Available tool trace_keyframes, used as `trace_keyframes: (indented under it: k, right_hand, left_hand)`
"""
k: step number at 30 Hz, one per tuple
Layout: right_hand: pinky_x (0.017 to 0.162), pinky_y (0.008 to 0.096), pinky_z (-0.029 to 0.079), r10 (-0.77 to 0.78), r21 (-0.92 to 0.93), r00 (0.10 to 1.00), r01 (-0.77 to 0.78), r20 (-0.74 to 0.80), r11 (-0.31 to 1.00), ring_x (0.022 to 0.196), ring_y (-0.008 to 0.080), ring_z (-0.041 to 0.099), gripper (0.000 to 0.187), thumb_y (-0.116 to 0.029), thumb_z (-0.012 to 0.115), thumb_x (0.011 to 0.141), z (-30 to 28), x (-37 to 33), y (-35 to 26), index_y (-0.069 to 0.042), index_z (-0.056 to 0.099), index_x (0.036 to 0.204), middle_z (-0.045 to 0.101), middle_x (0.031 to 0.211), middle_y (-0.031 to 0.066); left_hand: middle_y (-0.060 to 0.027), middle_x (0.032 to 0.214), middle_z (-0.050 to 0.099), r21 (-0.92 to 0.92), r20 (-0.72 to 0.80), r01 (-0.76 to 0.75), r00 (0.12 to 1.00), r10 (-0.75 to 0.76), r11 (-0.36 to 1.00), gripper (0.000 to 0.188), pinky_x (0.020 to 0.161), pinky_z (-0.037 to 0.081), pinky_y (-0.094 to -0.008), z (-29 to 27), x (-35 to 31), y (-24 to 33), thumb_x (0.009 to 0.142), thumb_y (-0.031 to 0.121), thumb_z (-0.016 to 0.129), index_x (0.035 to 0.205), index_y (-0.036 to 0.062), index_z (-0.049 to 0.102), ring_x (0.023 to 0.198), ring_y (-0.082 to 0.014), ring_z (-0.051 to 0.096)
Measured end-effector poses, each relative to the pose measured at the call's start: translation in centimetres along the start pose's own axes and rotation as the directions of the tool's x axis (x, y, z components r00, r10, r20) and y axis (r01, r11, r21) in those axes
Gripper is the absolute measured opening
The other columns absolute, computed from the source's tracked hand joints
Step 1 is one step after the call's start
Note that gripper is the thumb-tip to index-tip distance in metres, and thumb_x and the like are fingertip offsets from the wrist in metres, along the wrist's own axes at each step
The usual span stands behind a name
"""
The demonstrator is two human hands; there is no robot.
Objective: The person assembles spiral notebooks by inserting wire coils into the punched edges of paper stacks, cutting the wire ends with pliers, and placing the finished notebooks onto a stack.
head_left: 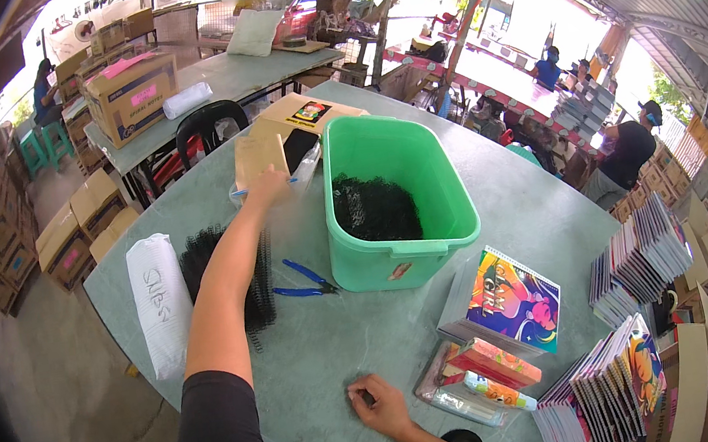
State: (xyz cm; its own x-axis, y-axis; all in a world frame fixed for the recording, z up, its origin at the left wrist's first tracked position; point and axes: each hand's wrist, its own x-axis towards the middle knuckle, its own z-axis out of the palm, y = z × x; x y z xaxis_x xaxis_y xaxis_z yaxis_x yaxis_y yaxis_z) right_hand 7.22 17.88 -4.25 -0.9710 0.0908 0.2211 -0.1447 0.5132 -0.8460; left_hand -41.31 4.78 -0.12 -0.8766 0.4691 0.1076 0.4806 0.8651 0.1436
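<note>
My left hand (264, 187) reaches across the table to a brown cardboard piece (260, 158), closed around what looks like a slim blue pen (292, 180). A dark phone (301, 147) and clear plastic lie beside it. My right hand (379, 404) rests near the table's front, fingers curled; whatever is inside is hidden. Between the hands stand blue-handled pliers (302, 281), lying flat, and a green tub (407, 262) holding black plastic coils (376, 210). More black coils (257, 289) lie partly under my left forearm, beside a white wrapped roll (161, 304).
Right of the tub sits a stack of colourful spiral notebooks (513, 301). Closer in are a plastic pouch and a red box (497, 364). More notebook stacks (605, 393) line the right edge. Cartons (130, 98) occupy another table; a chair (208, 128) stands between. People work farther back.
</note>
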Motion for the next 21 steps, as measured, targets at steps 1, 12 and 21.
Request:
trace_keyframes:
  k: [1, 12, 21]
  right_hand:
    - [0.057, 0.0245, 0.047, 0.025, -0.004, 1.000, -0.025, -0.006, 1.000, 0.068, 0.0155, 0.060, 0.010, -0.007, 0.065, 0.080, -0.2, 0.0, 0.0, -0.006, 0.063, 0.089, 0.062, 0.085, 0.0059]
    - [0.053, 0.0232, 0.045, 0.038, -0.032, 0.999, -0.038, -0.016, 0.999, 0.065, 0.0140, 0.059, 0.009, -0.008, 0.065, 0.080, -0.2, -0.4, 0.2, -0.006, 0.063, 0.088, 0.062, 0.083, 0.0044]
    - [0.053, 0.0232, 0.046, 0.079, 0.021, 0.997, -0.078, -0.022, 0.997, 0.064, 0.0142, 0.059, 0.009, -0.006, 0.066, 0.079, -0.5, 0.0, -0.4, -0.006, 0.063, 0.088, 0.062, 0.083, 0.0055]
  left_hand:
    - [-0.0231, 0.115, 0.054, 0.027, -0.019, 0.058, 0.998, -0.057, 0.998, 0.046, 0.088, 0.046, -0.0443, -0.3, -0.6, 1.0, 0.078, 0.028, 0.059, 0.122, 0.0133, 0.055, 0.103, -0.0376, 0.056]
    - [-0.0235, 0.113, 0.056, -0.090, -0.050, 0.105, 0.993, -0.110, 0.990, 0.056, 0.088, 0.047, -0.0431, 2.2, -0.4, 0.8, 0.074, 0.024, 0.059, 0.124, 0.0011, 0.045, 0.103, -0.0373, 0.058]
    - [-0.0184, 0.097, 0.064, -0.019, -0.131, -0.086, 0.988, 0.082, 0.996, 0.028, 0.074, 0.048, -0.0447, -1.3, -2.8, 0.9, 0.075, 0.018, 0.060, 0.101, 0.0107, 0.065, 0.090, -0.0351, 0.062]
